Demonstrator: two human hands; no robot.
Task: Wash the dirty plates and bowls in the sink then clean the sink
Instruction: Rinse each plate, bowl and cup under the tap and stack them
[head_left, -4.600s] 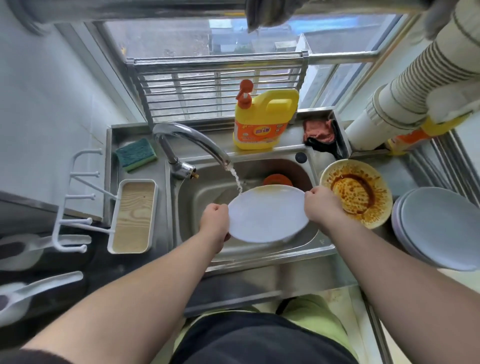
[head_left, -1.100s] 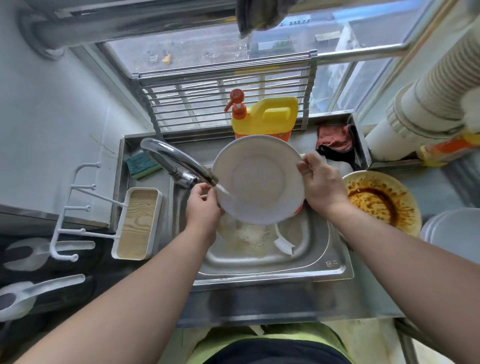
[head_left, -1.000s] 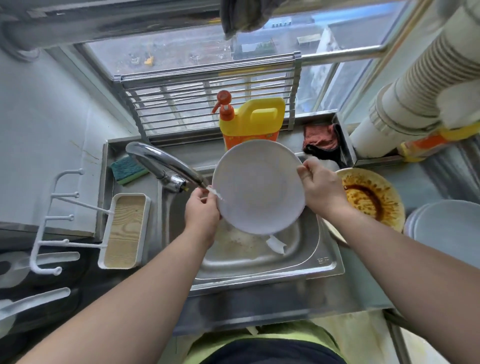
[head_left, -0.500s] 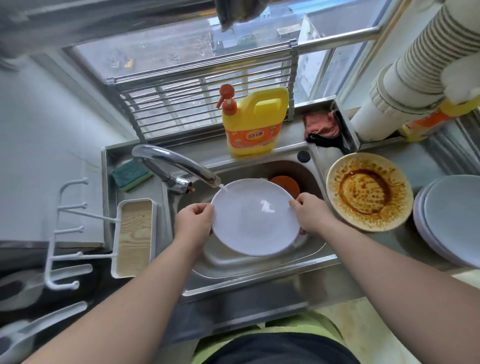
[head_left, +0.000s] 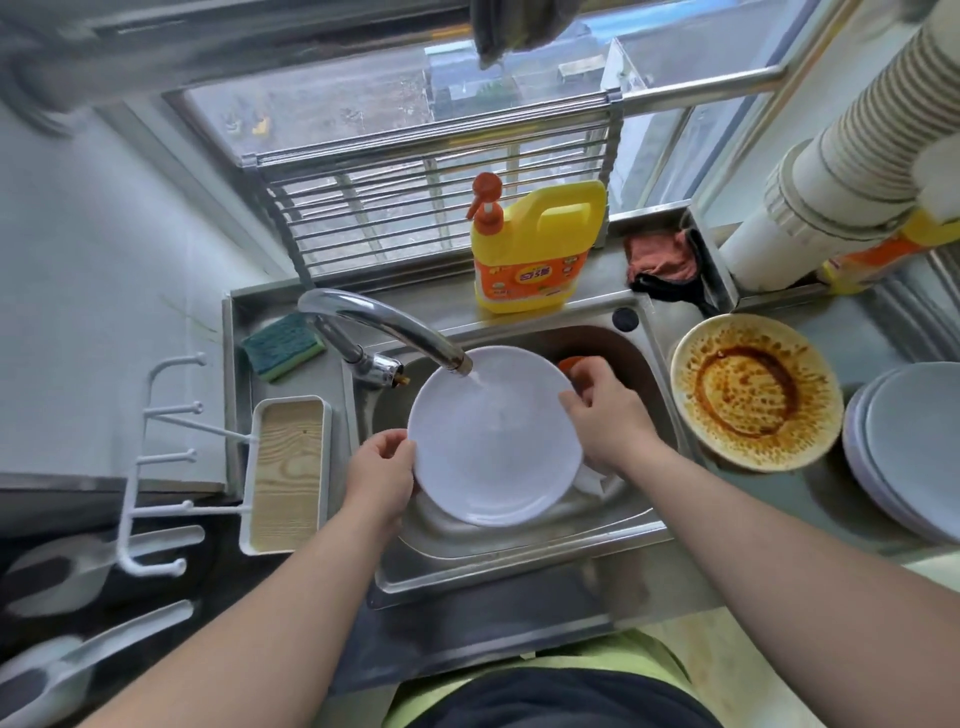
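A white plate (head_left: 493, 452) lies nearly flat over the steel sink (head_left: 519, 556), and water from the chrome tap (head_left: 384, 322) runs onto its upper part. My left hand (head_left: 382, 475) grips the plate's left rim. My right hand (head_left: 605, 415) holds the right rim with curled fingers. An orange item (head_left: 566, 362) peeks out behind the plate in the sink. A dirty plate (head_left: 756, 392) smeared with brown sauce sits on the counter right of the sink. A stack of clean white plates (head_left: 909, 447) lies at the far right.
A yellow detergent bottle (head_left: 535, 249) stands behind the sink. A green sponge (head_left: 280, 345) lies at the back left, and a white tray with a wooden base (head_left: 288, 475) lies left of the sink. A pink and black cloth (head_left: 660, 265) lies at the back right, beside a big white pipe (head_left: 831, 166).
The plate was held upright facing me a second ago; both hands have lowered it nearly flat under the running water. My right hand has shifted along the right rim.
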